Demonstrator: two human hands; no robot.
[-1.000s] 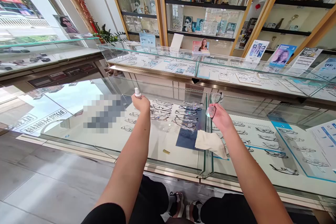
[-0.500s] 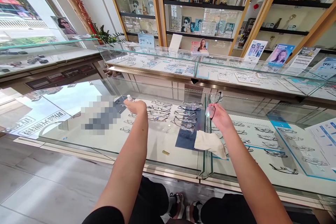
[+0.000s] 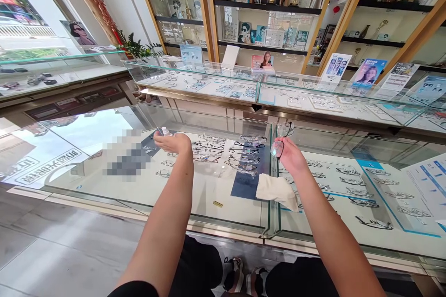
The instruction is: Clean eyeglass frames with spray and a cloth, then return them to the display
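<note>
My left hand [image 3: 172, 142] is closed round a small bottle, whose white cap [image 3: 165, 131] pokes up above the fingers, over the glass counter. Between thumb and fingers, my right hand [image 3: 291, 154] grips a pair of glasses [image 3: 278, 149] by the frame, the two round lenses one above the other. Just below that hand a cream cloth [image 3: 277, 190] lies crumpled on the glass top. Rows of spectacle frames [image 3: 209, 151] show between my hands, several of them over a dark blue sheet [image 3: 246, 184].
The glass counter [image 3: 153, 195] spans the front, with a gold-coloured piece [image 3: 218, 204] near its edge. Behind it runs another glass case [image 3: 209, 88] carrying upright cards. A blurred patch [image 3: 127, 158] covers something at the left. Potted leaves [image 3: 134, 46] stand farther back.
My left hand has moved slightly left with the bottle, its fingers lower and more stretched. My right hand still holds the glasses in nearly the same place. The whole view has shifted slightly.
</note>
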